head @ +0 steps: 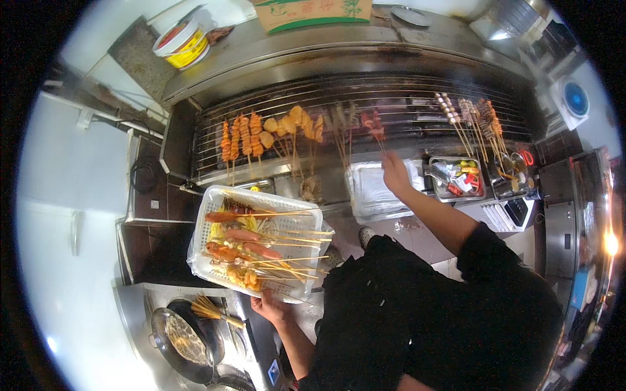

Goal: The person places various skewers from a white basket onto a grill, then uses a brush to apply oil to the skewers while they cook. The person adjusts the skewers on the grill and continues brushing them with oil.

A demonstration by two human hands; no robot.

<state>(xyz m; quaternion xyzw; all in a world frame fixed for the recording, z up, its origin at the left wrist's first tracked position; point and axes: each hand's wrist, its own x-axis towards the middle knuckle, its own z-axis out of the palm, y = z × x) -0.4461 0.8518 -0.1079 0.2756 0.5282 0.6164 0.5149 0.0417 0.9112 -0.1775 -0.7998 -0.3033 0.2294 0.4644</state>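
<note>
My left hand [269, 308] grips the near edge of a white perforated plastic basket [208, 200], lined with clear film. Sausage skewers [261, 250] and other skewered foods lie in it, their sticks pointing right. My right hand [395, 173] holds the stick ends of red meat skewers [374, 125], whose meat is over the grill grate [415, 105]. Orange meat skewers [244, 134] and skewered yellowish slices [295, 117] lie on the grate's left part. Blurred green skewers [342, 119] lie left of the red meat. White ball skewers [447, 107] and dark meat skewers [486, 122] are at the right.
A foil-covered tray [362, 190] sits below the grill, beside a metal tray of packets [459, 193] and a seasoning container with spoons [518, 188]. At lower left, a wok [188, 339] stands near a bamboo brush [215, 310]. A white bucket [183, 46] stands on the back ledge.
</note>
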